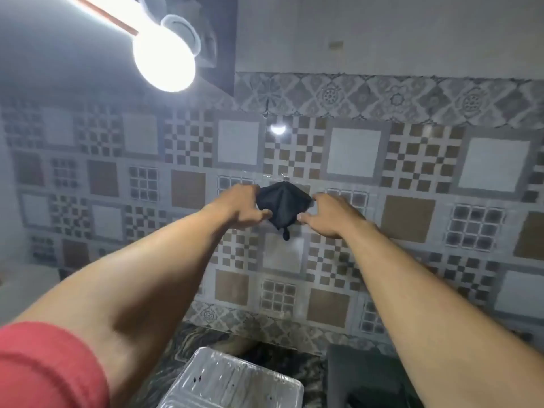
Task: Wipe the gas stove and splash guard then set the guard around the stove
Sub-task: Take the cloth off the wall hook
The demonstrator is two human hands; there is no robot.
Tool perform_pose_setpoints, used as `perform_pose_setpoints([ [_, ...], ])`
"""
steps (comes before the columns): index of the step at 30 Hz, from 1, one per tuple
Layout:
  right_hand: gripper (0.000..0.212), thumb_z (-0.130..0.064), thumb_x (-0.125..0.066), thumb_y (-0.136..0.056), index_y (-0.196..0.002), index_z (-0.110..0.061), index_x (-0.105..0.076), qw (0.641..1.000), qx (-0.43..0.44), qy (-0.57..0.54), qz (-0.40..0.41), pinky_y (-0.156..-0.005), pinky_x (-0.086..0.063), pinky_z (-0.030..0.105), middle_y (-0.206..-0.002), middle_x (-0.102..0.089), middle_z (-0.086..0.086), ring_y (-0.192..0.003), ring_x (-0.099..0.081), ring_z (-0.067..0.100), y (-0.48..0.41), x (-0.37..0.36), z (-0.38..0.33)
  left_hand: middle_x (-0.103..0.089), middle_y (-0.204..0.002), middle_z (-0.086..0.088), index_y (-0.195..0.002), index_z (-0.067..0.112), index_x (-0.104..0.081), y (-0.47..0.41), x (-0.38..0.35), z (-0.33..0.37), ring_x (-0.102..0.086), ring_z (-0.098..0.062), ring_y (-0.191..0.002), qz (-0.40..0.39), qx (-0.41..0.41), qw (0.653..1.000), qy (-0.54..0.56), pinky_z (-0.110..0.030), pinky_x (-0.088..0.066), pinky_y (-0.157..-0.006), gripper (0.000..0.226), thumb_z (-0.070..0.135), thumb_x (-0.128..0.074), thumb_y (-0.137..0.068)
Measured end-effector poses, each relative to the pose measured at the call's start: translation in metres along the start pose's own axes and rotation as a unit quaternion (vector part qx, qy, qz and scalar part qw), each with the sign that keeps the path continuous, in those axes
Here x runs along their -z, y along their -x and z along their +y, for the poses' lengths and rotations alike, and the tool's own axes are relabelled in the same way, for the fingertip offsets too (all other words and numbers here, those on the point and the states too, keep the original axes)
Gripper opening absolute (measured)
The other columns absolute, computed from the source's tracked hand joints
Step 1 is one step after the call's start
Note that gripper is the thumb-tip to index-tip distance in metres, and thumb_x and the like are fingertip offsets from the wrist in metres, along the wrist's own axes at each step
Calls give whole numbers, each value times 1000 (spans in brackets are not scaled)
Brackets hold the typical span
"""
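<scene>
Gripping black cloth (282, 206) – both hands (245, 206) closed.

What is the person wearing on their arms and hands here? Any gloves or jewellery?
Both hands, the left hand and the right hand, are bare: no gloves, rings, watch or bracelets visible. The forearms are uncovered. A short red sleeve covers the left upper arm; the right sleeve is out of view.
</scene>
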State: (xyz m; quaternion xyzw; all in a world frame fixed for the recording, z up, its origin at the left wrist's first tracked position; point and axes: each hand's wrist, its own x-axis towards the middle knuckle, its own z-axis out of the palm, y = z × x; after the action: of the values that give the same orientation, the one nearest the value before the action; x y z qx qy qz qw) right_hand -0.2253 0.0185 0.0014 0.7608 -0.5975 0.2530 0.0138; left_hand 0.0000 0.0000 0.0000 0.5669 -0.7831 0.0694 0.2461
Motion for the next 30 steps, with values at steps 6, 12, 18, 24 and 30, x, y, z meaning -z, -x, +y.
perform_pose_setpoints([
  [6,40,-28,-56,-93,-130,-12,-56,999,20,-4,41,-83,-53,39,-122,-63,9,-100,-61,29,-45,-27,-6,-58,-131,-8,-131,17,-53,-37,-20,-13,-59,-25,-110,39,21,999,18,-36,-52,-92,49,32,-64,-86],
  [12,34,-24,-58,-97,-127,-10,-58,986,35,32,159,-76,-40,31,-123,-58,10,-105,-59,30,-81,-60,5,-61,-121,-7,-126,17,-55,-68,-42,-20,-59,-24,-103,75,11,996,39,-36,-52,-85,37,25,-58,-90],
  [18,25,-20,-63,-95,-116,-7,-60,981,22,8,193,-70,-40,31,-113,-64,13,-99,-61,32,-98,-71,7,-63,-105,-9,-106,12,-67,-73,-47,-20,-61,-28,-95,115,21,992,43,-41,-53,-81,18,19,-56,-93],
  [24,16,-16,-56,-96,-104,-8,-66,981,-2,-27,193,-66,-37,29,-103,-64,9,-89,-58,28,-91,-57,5,-66,-110,-12,-111,11,-64,-64,-30,-15,-62,-29,-100,120,34,987,101,-42,-54,-86,19,14,-53,-95],
  [30,8,-17,-56,-92,-95,-15,-63,985,-31,-136,104,-60,-43,27,-87,-65,3,-82,-61,23,-66,-29,13,-66,-112,-12,-112,8,-68,-48,-11,5,-61,-29,-105,90,50,985,140,-38,-54,-89,22,8,-57,-93],
])
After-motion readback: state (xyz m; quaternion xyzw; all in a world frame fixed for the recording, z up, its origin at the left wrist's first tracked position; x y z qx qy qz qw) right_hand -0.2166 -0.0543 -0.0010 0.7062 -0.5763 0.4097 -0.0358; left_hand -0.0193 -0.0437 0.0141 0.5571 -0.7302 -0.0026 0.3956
